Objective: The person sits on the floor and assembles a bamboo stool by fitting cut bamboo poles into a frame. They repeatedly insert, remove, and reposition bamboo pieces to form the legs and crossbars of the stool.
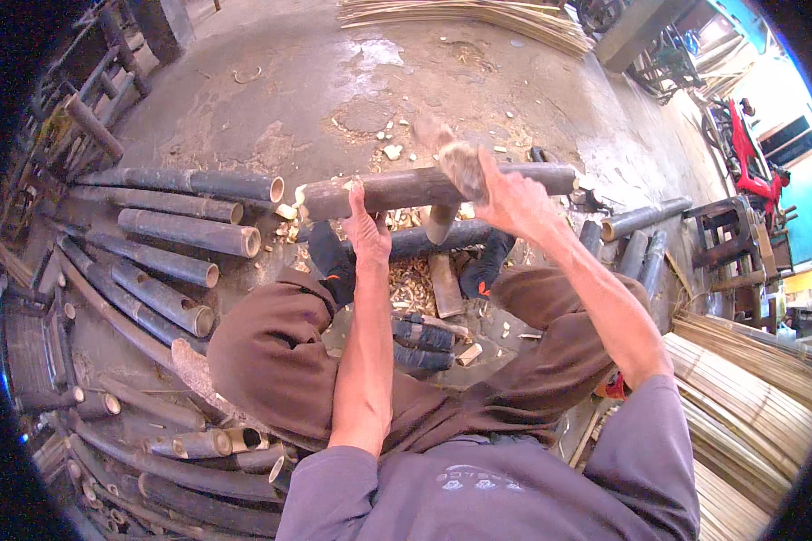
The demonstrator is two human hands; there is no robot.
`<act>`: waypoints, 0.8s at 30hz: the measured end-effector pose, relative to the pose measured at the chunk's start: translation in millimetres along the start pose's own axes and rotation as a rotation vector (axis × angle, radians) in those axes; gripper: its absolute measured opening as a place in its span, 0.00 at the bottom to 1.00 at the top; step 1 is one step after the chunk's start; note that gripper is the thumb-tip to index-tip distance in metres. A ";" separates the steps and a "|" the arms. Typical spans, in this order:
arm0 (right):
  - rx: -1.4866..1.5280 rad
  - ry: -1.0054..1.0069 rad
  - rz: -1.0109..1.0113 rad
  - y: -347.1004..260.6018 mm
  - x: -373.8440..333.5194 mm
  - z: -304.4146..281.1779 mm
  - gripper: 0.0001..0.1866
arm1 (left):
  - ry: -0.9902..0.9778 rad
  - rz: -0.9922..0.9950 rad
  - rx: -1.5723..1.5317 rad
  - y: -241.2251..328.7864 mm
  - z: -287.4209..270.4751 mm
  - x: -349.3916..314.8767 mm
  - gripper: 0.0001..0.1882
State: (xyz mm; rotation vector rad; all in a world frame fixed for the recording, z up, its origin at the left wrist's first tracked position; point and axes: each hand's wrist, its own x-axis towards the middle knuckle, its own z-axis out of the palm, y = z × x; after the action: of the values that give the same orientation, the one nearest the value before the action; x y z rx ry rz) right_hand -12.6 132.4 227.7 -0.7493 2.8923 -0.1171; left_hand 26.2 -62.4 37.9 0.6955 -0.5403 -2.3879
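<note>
dark bamboo pole (pixel 406 189) lies crosswise above the knees, left hand (pixel 367 230) gripping it, right hand (pixel 514 200) clenched around a blurred tool (pixel 463 167); six cut poles (pixel 189 236) lie left on the concrete floor (pixel 334 81).

Matt, dark bamboo pole (pixel 397 187); rough, seemingly concrete floor (pixel 334 81).

No packages, signs or screens anywhere in view. Only one label-like mark: a small pale printed patch (pixel 475 480) on the grey shirt (pixel 514 496), at the bottom edge of the picture, below the brown trousers (pixel 271 361). Roughly a short band in shape, whitish on grey, too blurred to make out further. Nothing of the kind on the bamboo poles (pixel 189 234) left of that shirt, nor on the split strips (pixel 749 397) to its right.
</note>
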 end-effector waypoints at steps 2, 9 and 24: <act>0.071 0.190 -0.030 4.8 6.1 -7.9 0.47 | -0.008 0.016 0.015 -0.5 -0.9 -0.7 0.29; -0.073 -0.026 0.026 20.2 -7.0 42.0 0.47 | 0.026 -0.038 0.015 -8.2 2.0 -0.5 0.33; -0.061 0.062 -0.034 19.0 -0.6 21.3 0.48 | 0.065 -0.060 0.033 -14.8 -1.0 7.5 0.34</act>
State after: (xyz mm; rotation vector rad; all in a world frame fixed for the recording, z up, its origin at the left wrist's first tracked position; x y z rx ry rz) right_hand -17.6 148.4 204.7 -0.8194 2.9544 -0.0573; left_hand 15.4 -56.3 26.8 0.8106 -0.5393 -2.4072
